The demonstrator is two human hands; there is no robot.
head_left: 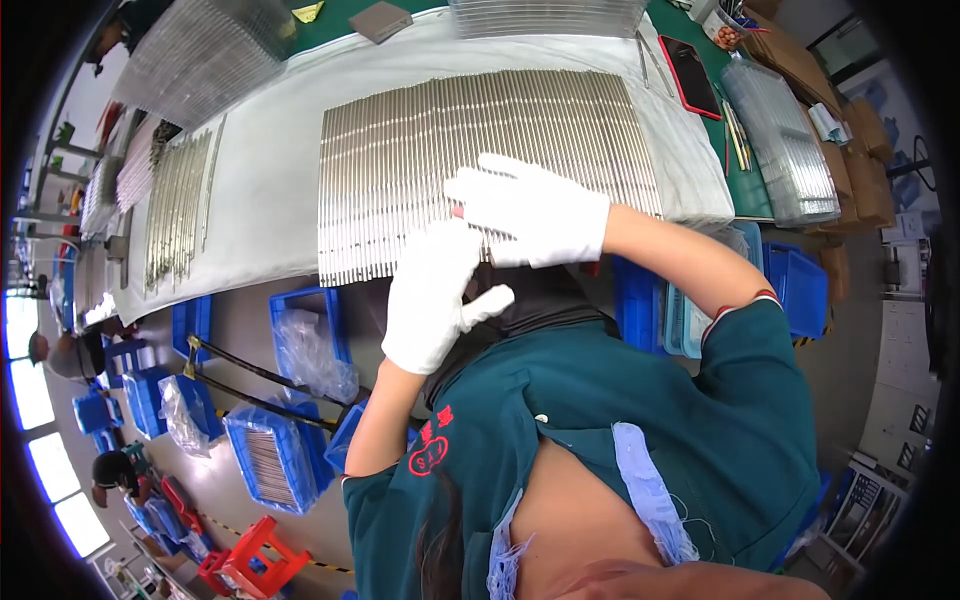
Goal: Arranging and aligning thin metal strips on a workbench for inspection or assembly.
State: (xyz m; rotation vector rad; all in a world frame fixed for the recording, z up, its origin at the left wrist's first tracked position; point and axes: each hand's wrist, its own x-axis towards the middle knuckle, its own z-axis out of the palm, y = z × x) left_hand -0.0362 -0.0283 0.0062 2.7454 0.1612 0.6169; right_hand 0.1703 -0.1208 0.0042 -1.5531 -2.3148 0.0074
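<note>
White-gloved hands (530,212) on ribbed metal rods (480,150)

Right hand (535,212) covers part of the metal rod sheet (480,150) — rods beneath it unseen. Left hand (432,295) hides the sheet's near edge there. Clear tray stack (548,15) beyond the sheet — cut off by the top edge.
</note>
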